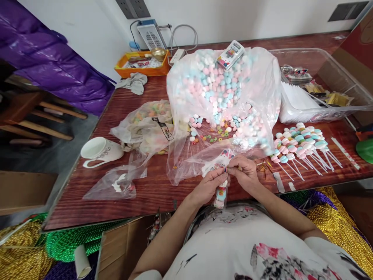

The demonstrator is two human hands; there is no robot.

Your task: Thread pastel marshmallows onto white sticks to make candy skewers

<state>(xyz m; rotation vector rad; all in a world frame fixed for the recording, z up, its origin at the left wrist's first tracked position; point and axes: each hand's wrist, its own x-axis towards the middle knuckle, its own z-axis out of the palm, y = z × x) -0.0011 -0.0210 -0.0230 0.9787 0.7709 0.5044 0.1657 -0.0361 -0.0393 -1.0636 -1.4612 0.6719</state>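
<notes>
Close to my body, at the table's front edge, my left hand point(210, 184) pinches the neck of a small clear candy packet point(220, 197). Pastel candies and a bright label show through its lower part, which hangs below my fingers. Opposite, my right hand point(244, 173) has its fingertips closed at the same neck, touching the left ones. A small dark bit, perhaps a tie, shows between the fingertips. Just beyond lies the clear edge of a big plastic bag point(177, 93) of pink, white and blue marshmallows point(223, 83), with ring-shaped candies at its mouth.
Marshmallow skewers point(301, 142) lie in a pile at right, before a clear plastic tub point(320, 112). A boxed pack point(231, 55) rests on the big bag. Left are a second candy bag point(151, 128), a white mug point(101, 151) and an orange tray point(142, 70).
</notes>
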